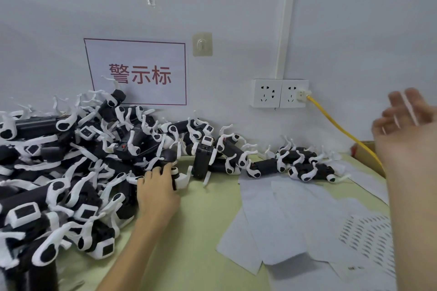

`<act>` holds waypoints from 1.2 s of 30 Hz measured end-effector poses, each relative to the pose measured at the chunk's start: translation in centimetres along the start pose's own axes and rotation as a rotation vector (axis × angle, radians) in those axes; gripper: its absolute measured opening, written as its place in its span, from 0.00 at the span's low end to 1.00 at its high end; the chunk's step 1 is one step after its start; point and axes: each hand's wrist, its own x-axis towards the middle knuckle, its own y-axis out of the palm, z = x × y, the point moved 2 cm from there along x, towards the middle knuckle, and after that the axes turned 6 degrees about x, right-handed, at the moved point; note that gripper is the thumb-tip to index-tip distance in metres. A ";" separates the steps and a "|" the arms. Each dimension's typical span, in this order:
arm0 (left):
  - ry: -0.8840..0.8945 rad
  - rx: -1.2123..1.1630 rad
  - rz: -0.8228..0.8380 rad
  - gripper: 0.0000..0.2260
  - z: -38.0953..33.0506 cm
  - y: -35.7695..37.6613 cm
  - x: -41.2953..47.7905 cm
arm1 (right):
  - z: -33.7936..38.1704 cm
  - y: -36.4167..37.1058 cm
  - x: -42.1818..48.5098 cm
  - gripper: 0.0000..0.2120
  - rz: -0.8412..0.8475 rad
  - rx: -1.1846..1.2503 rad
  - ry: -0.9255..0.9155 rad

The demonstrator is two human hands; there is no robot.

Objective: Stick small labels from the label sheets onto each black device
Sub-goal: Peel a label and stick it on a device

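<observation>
1. A head-worn camera looks down on a pale green table set against a grey wall.
2. The black devices, each fitted with white clips and straps, lie in a big tangled heap that fills the left of the frame. A smaller cluster sits at centre right, well apart from the left hand.
3. The left hand reaches up from the bottom centre to the heap's right edge, back of the hand towards the camera. Its fingers lie on one device there. The thumb is hidden, so whether the hand is grasping the device or only touching it cannot be told.
4. That device seems to run roughly up and down the frame, its black end away from the person and a white clip at the near end, just beside the hand.
5. The right hand is raised at the upper right, motion-blurred, with its fingers straight and spread, so released. Pale streaks cross the fingers, and the blur hides what they are.
6. The label sheets lie overlapping at the lower right. One sheet shows rows of small dark labels, almost directly below the right hand.
7. The layout suggests the left hand, nearest the devices, will fetch and steady one while the right hand, nearer the sheets, drops for a label.
8. On the wall are a red-lettered sign and sockets with a yellow cable.
</observation>
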 end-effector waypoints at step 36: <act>-0.096 -2.027 0.039 0.22 -5.6 -13.2 -4.2 | -14.4 5.0 -12.4 0.16 0.940 -1.203 0.277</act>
